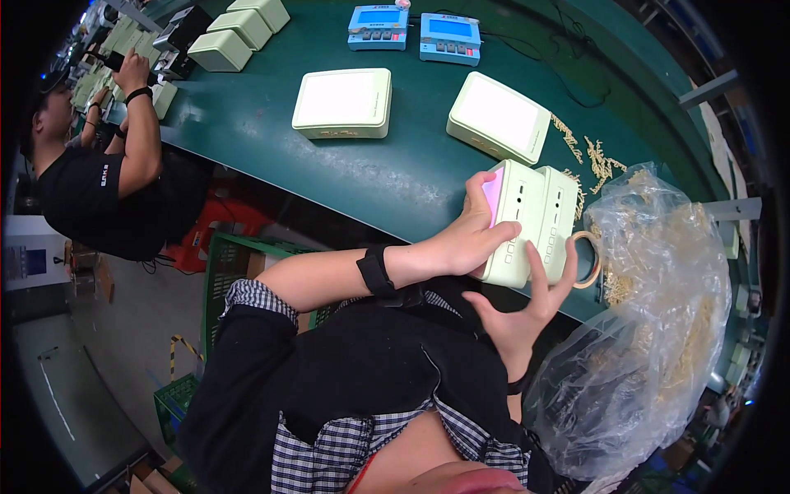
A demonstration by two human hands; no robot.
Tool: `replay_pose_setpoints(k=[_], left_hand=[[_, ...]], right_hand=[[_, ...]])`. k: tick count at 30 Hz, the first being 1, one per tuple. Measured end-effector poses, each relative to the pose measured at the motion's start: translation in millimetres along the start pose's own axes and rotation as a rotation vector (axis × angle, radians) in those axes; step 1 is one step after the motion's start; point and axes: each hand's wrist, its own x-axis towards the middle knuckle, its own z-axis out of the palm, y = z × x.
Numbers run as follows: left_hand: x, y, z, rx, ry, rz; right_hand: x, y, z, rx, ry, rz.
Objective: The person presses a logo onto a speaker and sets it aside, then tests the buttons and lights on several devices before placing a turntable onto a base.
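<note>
A pale green box-shaped electronic device point(520, 206) stands on edge near the front of the bench, its screen glowing pink on the left side. My left hand point(461, 239) is closed around it, the thumb over the face with ports and buttons. Close against its right side stands a second device of the same kind point(558, 218), showing similar ports and square buttons. My right hand point(527, 317) has its fingers spread at the near end of the two devices. Its fingertips are at or near the second device; I cannot tell whether they press on it.
Two similar devices point(341, 103) point(499, 115) lie screen up on the green bench point(247, 115). Behind are two blue meters point(450, 37) with cables. A clear plastic bag point(658, 329) of small tan parts and a tape roll point(586, 259) are at right. A co-worker point(107, 173) works at left.
</note>
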Motion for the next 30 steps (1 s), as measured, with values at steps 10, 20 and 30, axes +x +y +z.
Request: replay_pose_setpoints(k=[10, 20, 30], left_hand=[[3.0, -18.7, 16.8, 0.191, 0.207, 0.057], [-48.2, 5.6, -20.8, -0.108, 0.09, 0.025], [-414.3, -272.9, -204.0, 0.197, 1.726, -0.366]], right_hand=[[1.8, 10.8, 17.9, -0.154, 0.067, -0.035], [-22.5, 45.5, 48.5, -0.221, 0.385, -0.108], [-15.2, 72.6, 77.5, -0.225, 0.458, -0.151]])
